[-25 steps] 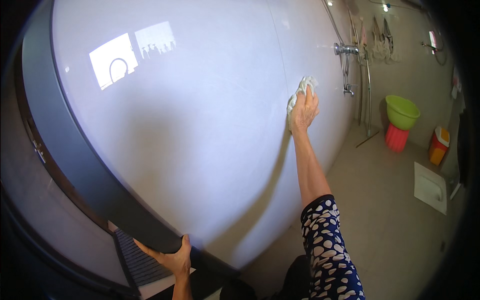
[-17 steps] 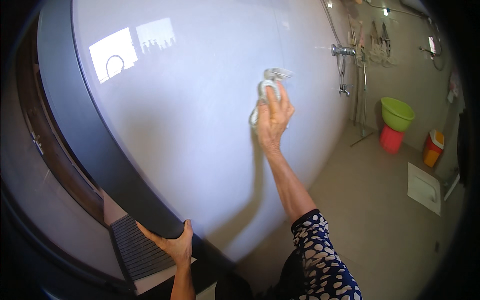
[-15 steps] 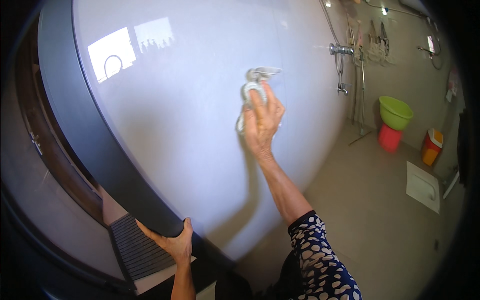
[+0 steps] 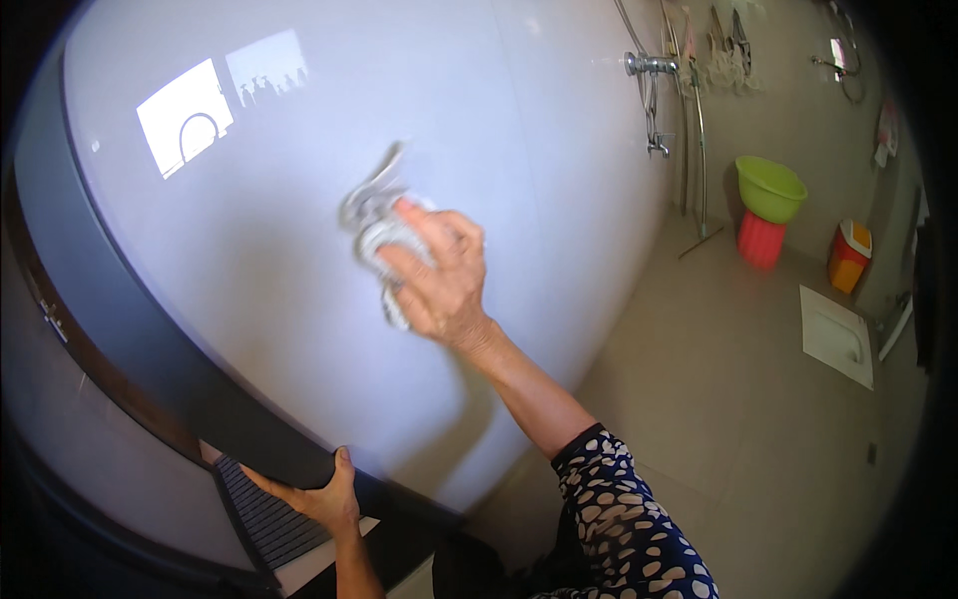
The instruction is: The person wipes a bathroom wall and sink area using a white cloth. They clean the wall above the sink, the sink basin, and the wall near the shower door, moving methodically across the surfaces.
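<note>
Against a glossy white wall panel (image 4: 269, 240), my right hand (image 4: 444, 280) presses a bunched grey-white cloth (image 4: 377, 238), its fingers closed over it. A loose fold of the cloth sticks up above the fingers, and another part hangs below the hand. The wall panel ends on the left in a broad dark grey edge frame (image 4: 150, 299). Low on that frame, my left hand (image 4: 324, 499) grips it, with the thumb on the panel side and the fingers reaching round the other side.
A chrome shower mixer (image 4: 651, 64) juts from the wall on the right. Beyond it are a green basin (image 4: 770, 190) on a red stool (image 4: 760, 242), an orange-and-red bin (image 4: 848, 258) and a white squat toilet (image 4: 836, 339). A ridged dark mat (image 4: 269, 514) lies beyond the frame at lower left.
My right hand has swept the cloth leftward and a little down across the panel. The left hand keeps its grip on the frame. The whole view has shifted slightly.
</note>
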`<move>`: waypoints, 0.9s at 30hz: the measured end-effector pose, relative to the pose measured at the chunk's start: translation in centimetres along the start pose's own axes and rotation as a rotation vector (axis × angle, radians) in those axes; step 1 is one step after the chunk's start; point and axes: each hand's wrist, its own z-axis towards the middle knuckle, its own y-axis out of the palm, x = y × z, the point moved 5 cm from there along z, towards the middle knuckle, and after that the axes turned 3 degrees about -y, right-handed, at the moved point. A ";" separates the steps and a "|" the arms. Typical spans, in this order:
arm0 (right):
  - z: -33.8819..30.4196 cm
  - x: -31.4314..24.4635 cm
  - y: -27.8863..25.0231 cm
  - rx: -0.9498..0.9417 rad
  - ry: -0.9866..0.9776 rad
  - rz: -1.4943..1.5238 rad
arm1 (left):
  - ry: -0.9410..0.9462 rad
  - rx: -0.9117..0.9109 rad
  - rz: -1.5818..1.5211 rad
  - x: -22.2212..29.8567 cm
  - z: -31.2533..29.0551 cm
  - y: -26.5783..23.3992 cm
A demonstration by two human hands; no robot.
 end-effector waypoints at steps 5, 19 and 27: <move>-3.1 6.7 -2.0 0.069 0.232 -0.163 | 0.079 0.033 0.111 -1.0 0.0 -0.4; -19.6 19.2 -6.9 0.255 1.445 -0.412 | 0.030 0.005 0.036 -1.1 -0.1 -0.3; -12.5 3.7 -3.1 0.049 0.803 -0.214 | 0.012 -0.007 -0.054 2.3 0.4 0.5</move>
